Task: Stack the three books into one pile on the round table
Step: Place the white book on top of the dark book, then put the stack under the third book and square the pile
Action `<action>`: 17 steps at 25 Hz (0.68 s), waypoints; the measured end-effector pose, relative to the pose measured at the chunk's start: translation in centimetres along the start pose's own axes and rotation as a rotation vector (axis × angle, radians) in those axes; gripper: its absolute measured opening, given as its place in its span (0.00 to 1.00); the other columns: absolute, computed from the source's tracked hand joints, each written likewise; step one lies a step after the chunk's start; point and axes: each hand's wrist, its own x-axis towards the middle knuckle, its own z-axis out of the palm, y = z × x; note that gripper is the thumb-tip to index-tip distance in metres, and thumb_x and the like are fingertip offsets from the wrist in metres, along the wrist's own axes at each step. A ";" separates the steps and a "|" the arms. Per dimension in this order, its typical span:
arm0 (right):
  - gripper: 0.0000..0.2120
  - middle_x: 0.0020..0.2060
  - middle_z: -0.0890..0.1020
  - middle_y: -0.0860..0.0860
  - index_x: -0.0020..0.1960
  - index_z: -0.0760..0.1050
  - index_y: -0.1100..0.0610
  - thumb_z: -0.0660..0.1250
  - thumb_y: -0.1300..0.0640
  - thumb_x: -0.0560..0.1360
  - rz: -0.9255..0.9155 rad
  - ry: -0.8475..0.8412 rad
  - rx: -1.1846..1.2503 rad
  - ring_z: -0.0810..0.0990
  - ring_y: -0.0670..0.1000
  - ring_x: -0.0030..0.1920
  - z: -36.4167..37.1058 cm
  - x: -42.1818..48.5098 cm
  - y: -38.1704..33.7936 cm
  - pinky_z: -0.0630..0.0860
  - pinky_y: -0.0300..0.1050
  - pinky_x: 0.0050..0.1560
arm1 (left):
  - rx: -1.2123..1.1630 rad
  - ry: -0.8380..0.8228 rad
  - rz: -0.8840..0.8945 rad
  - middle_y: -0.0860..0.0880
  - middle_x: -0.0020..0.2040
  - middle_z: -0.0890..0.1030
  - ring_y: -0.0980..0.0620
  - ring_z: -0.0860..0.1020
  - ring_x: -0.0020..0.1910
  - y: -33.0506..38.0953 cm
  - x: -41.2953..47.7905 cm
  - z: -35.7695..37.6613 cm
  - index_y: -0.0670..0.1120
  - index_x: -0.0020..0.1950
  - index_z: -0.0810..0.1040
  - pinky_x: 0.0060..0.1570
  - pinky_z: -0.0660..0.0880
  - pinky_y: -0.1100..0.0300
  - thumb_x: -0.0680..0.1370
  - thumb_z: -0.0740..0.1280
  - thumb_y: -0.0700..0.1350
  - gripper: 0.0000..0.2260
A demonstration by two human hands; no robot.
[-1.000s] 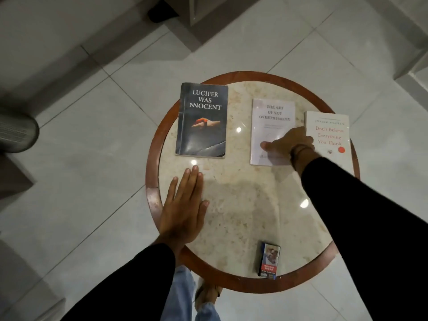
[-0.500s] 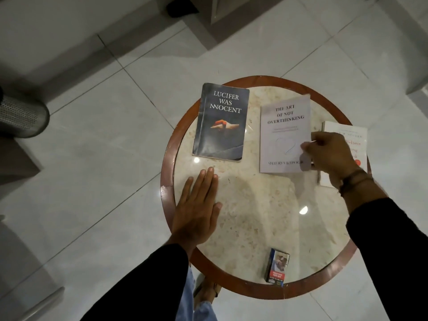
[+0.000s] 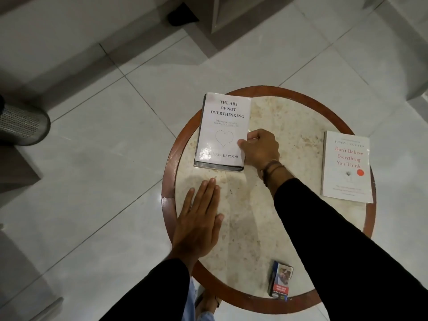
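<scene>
The white book "The Art of Not Overthinking" (image 3: 223, 129) lies on top of the dark book (image 3: 217, 166) at the far left of the round table (image 3: 252, 228); only the dark book's lower and left edges show. My right hand (image 3: 259, 150) grips the white book's lower right edge, thumb on the cover. A second white book, "Don't Believe Everything You Think" (image 3: 347, 166), lies alone at the table's right side. My left hand (image 3: 200, 224) rests flat on the table near its left rim, fingers together, holding nothing.
A small cigarette pack (image 3: 280, 283) stands near the table's front edge. The table has a raised brown wooden rim (image 3: 168, 181). A perforated metal bin (image 3: 22, 123) stands on the tiled floor at the left. Furniture bases stand at the top.
My right hand has carried the white "Overthinking" book leftward and set it over the dark book, which is now almost covered. The left hand has stayed flat. The camera view shifted.
</scene>
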 end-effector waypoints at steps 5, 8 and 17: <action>0.13 0.48 0.84 0.45 0.49 0.77 0.49 0.77 0.45 0.71 -0.085 0.115 -0.124 0.85 0.54 0.48 -0.3 0.0 1.0 0.79 0.45 0.45 | 0.009 -0.037 -0.003 0.46 0.90 0.56 0.46 0.54 0.89 0.1 0.1 -0.3 0.46 0.89 0.54 0.87 0.55 0.40 0.88 0.53 0.57 0.31; 0.16 0.57 0.81 0.51 0.59 0.77 0.49 0.73 0.43 0.76 -0.123 0.288 -0.165 0.81 0.56 0.57 -4.1 0.3 3.3 0.73 0.46 0.51 | 0.021 -0.047 0.002 0.46 0.90 0.56 0.45 0.54 0.89 0.2 0.1 -0.5 0.45 0.89 0.54 0.88 0.53 0.41 0.87 0.55 0.56 0.31; 0.37 0.73 0.70 0.62 0.77 0.64 0.62 0.71 0.42 0.78 0.458 0.419 -0.356 0.69 0.69 0.74 -19.7 2.1 16.0 0.69 0.65 0.70 | 0.031 -0.093 -0.014 0.44 0.90 0.56 0.43 0.55 0.89 0.1 0.2 -1.1 0.46 0.89 0.51 0.88 0.42 0.46 0.86 0.54 0.57 0.33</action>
